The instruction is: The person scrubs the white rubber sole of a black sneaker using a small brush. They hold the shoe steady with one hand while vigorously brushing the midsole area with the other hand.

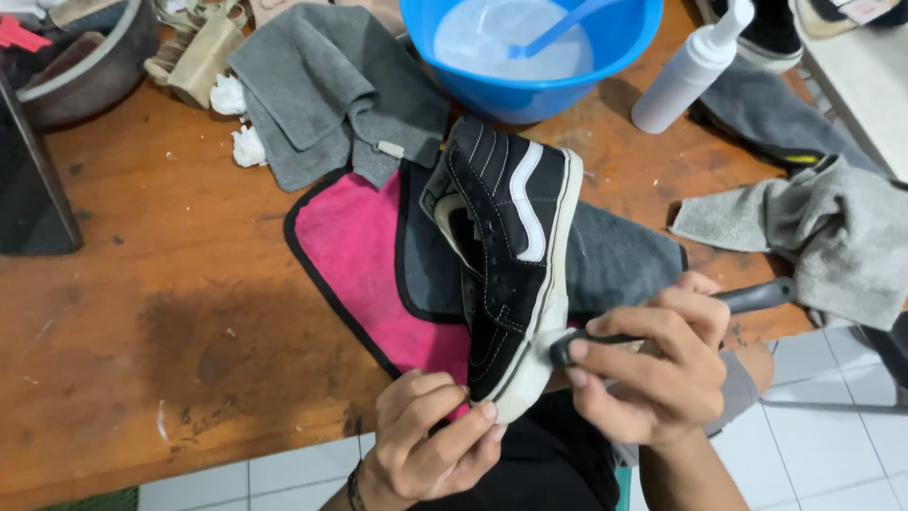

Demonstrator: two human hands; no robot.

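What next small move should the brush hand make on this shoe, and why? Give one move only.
Probably a short stroke along the white sole edge toward the toe. The right hand holds the brush with its head against the black shoe at its foamy white sole rim, and the left hand steadies the toe, so the shoe looks braced for a stroke there.
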